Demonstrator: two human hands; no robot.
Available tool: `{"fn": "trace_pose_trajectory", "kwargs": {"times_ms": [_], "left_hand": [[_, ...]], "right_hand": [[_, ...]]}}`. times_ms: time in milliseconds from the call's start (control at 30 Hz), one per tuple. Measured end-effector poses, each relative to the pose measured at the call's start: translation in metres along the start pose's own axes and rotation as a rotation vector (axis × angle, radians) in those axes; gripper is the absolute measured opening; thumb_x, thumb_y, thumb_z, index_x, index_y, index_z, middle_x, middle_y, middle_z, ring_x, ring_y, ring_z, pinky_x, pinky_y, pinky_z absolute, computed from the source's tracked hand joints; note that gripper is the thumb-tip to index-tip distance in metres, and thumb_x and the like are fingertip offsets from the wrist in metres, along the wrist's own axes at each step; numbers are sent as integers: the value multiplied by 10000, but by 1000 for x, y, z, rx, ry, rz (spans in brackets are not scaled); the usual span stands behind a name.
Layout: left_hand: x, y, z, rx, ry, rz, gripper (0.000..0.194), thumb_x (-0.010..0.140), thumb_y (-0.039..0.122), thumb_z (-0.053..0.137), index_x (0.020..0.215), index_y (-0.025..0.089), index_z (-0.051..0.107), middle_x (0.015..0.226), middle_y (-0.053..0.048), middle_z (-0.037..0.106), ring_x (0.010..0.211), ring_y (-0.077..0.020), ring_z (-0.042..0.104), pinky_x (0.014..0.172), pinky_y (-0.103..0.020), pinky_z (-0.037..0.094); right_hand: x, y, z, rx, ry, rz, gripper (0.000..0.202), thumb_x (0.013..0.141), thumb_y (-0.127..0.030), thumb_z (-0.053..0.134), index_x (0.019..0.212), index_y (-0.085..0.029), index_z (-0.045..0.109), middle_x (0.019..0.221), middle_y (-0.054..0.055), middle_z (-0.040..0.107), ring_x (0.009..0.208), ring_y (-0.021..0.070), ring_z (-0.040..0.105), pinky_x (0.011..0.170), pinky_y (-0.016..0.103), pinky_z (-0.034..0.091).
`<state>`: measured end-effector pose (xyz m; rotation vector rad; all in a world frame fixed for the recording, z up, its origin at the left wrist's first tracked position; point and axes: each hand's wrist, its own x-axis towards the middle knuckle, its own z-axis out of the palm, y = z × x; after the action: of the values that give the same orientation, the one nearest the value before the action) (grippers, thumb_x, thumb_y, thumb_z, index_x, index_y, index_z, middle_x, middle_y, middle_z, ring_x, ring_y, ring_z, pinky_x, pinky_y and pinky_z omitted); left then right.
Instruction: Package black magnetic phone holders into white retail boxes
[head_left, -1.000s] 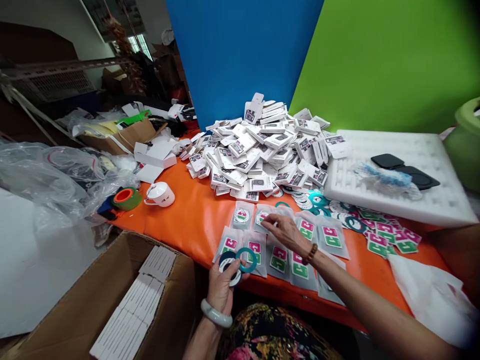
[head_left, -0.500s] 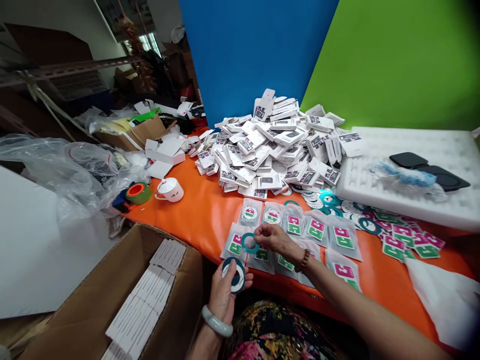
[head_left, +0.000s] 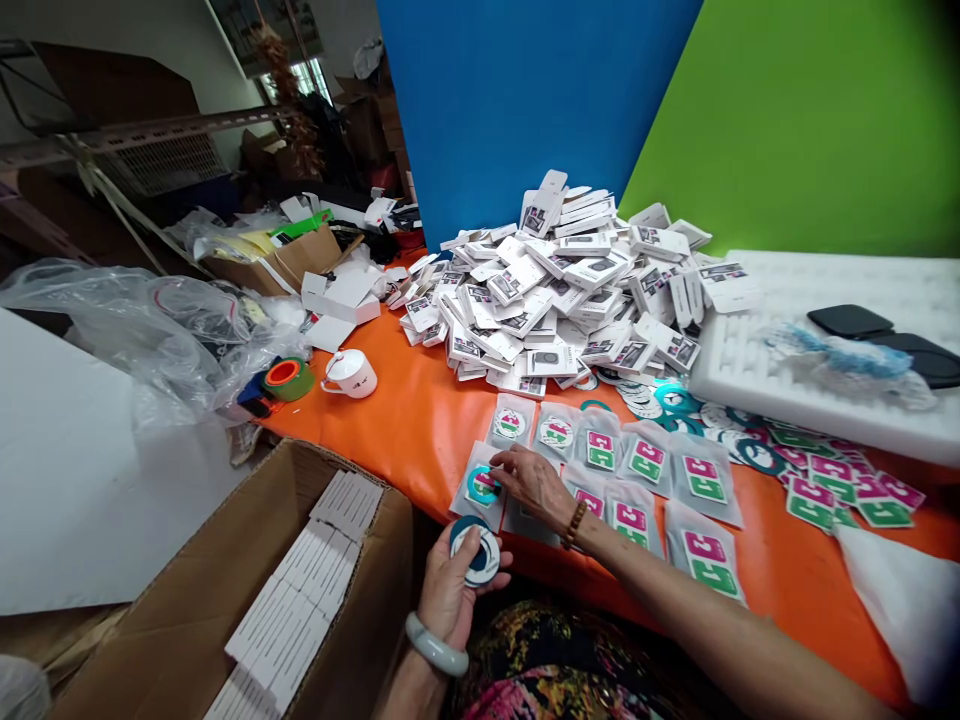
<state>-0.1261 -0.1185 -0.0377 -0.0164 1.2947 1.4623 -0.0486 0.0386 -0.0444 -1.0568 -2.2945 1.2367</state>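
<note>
My left hand (head_left: 454, 575) grips a small stack of ring-shaped discs (head_left: 475, 552), dark teal and white, with the thumb pressed on top. A single teal ring (head_left: 482, 486) lies over the card in the leftmost front frosted bag (head_left: 466, 500). At the ring's upper right edge are the fingertips of my right hand (head_left: 534, 485), which looks pinched on it. Several more frosted bags (head_left: 705, 462) spread in two rows, each bearing a pink-and-green card or round piece. My right hand and forearm partly cover the front row.
A heap of small white printed boxes (head_left: 555, 290) stands behind the bags. Loose teal rings (head_left: 679, 398) and pink-green cards (head_left: 832, 475) lie right, near a white foam tray (head_left: 757, 350). At left are a lidded mug (head_left: 351, 373), tape (head_left: 289, 378) and an open carton (head_left: 161, 600).
My right hand has moved left and down with the teal ring, bringing it over the leftmost front bag. My left hand still holds its stack, tilted slightly differently. The view has shifted slightly.
</note>
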Motion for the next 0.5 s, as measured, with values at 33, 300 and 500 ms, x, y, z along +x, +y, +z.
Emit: {"fn": "trace_pose_trajectory", "kwargs": {"times_ms": [33,300,500], "left_hand": [[2,0,2,4,20,7,403,676,363,720,937,138,512,744,-43,670,662,-209,674,486,-244,526],[6,0,20,53,-55,55,387,700,379,698,938,114,546,664,-26,653,560,-166,647,453,-220,506],[4,-6,25,19,-163,37,366,744,391,659,958,113,557,789,-61,676,667,-184,670,548,-246,536]], "right_hand": [[-5,-2,-3,5,-11,-12,213,800,-317,517,836,-173,670,812,52,624,723,164,550,686,277,381],[-46,-8,-11,667,-356,199,229,679,-348,676,709,-170,535,628,-37,554,558,96,489,529,211,368],[-52,0,-23,731,-315,272,216,658,-312,675,661,-158,524,534,-59,491,460,48,349,434,191,245]]}}
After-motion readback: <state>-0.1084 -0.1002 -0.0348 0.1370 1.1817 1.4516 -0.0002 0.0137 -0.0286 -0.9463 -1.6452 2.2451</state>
